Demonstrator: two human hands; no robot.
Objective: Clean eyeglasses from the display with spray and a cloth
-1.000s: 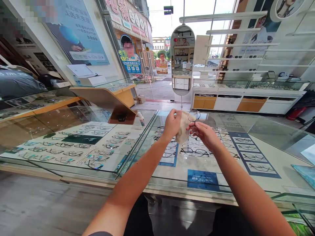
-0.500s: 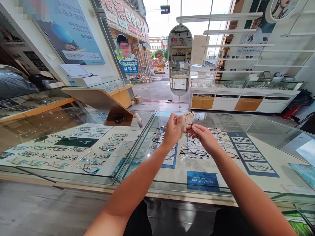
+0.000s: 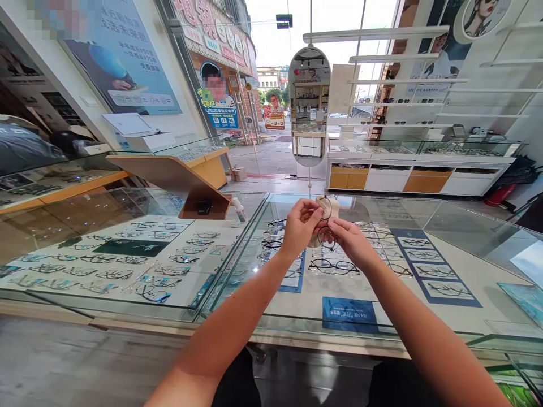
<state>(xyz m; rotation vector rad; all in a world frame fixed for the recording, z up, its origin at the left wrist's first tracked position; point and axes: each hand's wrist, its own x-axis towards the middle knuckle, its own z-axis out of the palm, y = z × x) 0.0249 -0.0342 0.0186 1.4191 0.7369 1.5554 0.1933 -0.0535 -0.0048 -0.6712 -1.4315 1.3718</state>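
Observation:
Above the glass display case, my left hand [image 3: 300,226] pinches a pale cloth [image 3: 333,207] against a pair of thin dark-rimmed glasses [image 3: 326,236]. The cloth lies around the upper lens and also shows beneath my fingers. My right hand [image 3: 348,240] grips the same glasses near their middle from the right. One lens is up and the other is down, so the frame stands roughly upright. Below my hands, inside the case, lies a black-framed pair [image 3: 334,267].
Rows of glasses lie in the left case [image 3: 97,259]. A white bottle [image 3: 239,210] stands beside a brown slanted stand [image 3: 186,181]. An oval mirror [image 3: 309,107] rises behind the case. A blue card [image 3: 350,314] lies near the front edge.
My left fingers have moved right and onto the lens area, closer to my right hand. The cloth now spreads behind the upper lens. My right hand has shifted slightly down.

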